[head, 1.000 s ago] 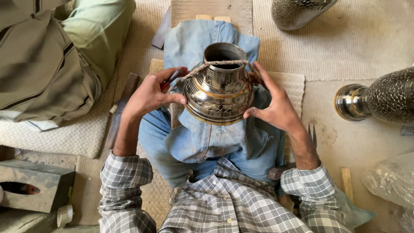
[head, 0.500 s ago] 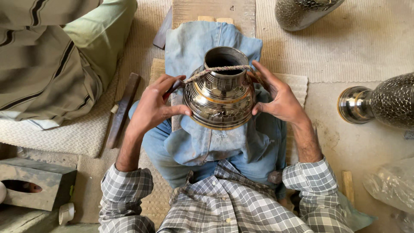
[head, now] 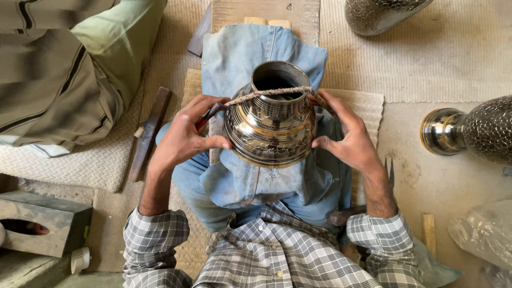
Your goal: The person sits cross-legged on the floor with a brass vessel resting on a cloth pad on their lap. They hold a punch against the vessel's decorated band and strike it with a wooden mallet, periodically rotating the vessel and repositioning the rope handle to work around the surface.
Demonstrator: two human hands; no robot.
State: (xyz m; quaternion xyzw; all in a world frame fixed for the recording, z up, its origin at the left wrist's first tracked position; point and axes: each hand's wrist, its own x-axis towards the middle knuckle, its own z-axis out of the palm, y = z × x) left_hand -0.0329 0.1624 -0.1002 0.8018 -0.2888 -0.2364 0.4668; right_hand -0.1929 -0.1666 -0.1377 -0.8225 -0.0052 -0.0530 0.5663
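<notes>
Polished metal pot (head: 271, 125) rested on denim cloth (head: 250, 48) over lap, mouth facing up — twisted cord (head: 269, 93) stretched across rim. Left hand (head: 184, 136) clasped left flank, right hand (head: 349, 138) right flank. Hammered vessel (head: 472, 130) lay well apart, right.

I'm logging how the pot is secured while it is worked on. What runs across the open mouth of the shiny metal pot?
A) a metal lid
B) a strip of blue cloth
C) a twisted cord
C: a twisted cord stretches across the mouth of the metal pot, held between the left hand and right hand.
</notes>
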